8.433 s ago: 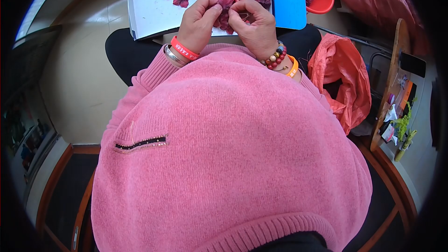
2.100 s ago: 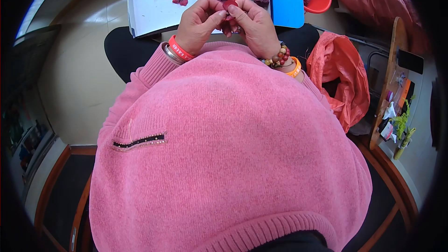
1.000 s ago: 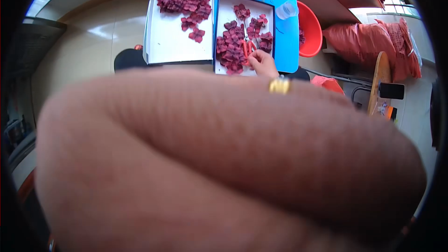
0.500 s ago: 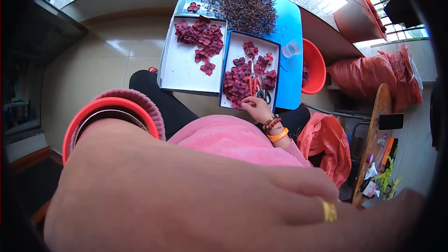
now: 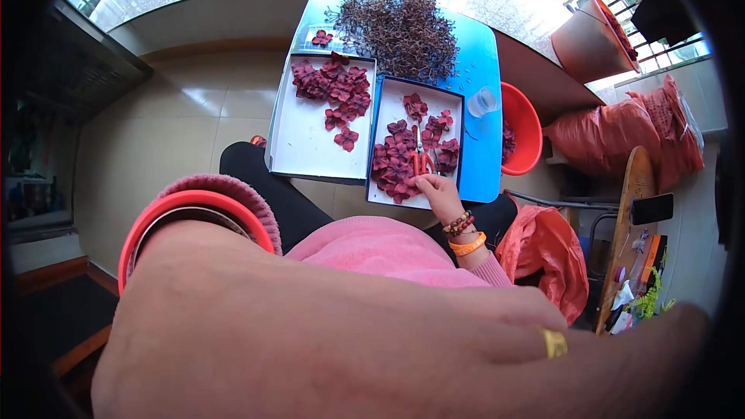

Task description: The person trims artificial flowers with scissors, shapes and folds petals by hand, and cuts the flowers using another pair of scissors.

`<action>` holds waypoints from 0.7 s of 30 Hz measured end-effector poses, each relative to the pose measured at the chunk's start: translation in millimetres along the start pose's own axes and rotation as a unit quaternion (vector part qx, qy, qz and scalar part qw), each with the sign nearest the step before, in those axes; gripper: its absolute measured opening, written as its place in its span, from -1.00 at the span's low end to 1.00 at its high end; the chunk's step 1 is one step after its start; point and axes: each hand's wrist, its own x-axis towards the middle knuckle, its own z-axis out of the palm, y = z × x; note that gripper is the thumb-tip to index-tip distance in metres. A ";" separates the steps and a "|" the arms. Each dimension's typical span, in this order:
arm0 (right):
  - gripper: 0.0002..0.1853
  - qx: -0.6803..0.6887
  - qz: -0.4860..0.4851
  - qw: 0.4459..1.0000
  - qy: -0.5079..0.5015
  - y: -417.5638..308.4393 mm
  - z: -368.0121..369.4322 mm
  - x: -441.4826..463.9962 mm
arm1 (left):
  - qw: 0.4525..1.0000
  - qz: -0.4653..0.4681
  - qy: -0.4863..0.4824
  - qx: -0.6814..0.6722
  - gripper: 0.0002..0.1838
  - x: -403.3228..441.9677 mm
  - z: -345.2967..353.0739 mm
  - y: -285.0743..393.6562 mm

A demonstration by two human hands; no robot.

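Observation:
My left hand (image 5: 365,318) is very close to the camera and fills the lower part of the view; its fingertips are out of sight or blurred at the right. My right hand (image 5: 439,194) has its fingers pressed together at the lower edge of the right white tray (image 5: 448,101), beside red-handled scissors (image 5: 420,157) and a pile of dark red flowers (image 5: 393,161). Whatever its fingers hold is too small to make out. The left white tray (image 5: 317,147) has more dark red flowers (image 5: 332,87) in it.
Brown stems (image 5: 400,35) are heaped on the blue table (image 5: 483,157), near a clear cup (image 5: 482,102). A red basin (image 5: 530,128) stands right of the table. Farther right are red sacks (image 5: 613,136) and a wooden board (image 5: 630,178) with a phone (image 5: 652,209).
My left hand has come up in front of the camera from the flowers. The view has tilted up, showing more of the table. My right hand stays near the right tray.

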 end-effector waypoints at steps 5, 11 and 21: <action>-0.76 0.005 -0.048 0.997 0.053 -19.9 -13.1 18.5 | 1.000 0.001 0.002 0.001 -0.55 4.4 1.0 1.0; -0.69 0.054 -0.095 0.994 0.015 -51.5 -17.9 28.1 | 1.000 0.000 0.013 -0.004 -0.52 8.9 3.7 -0.6; -0.72 -0.383 -0.039 0.908 0.166 30.0 -27.3 27.1 | 0.999 0.021 0.025 -0.040 -0.46 18.2 11.4 -7.9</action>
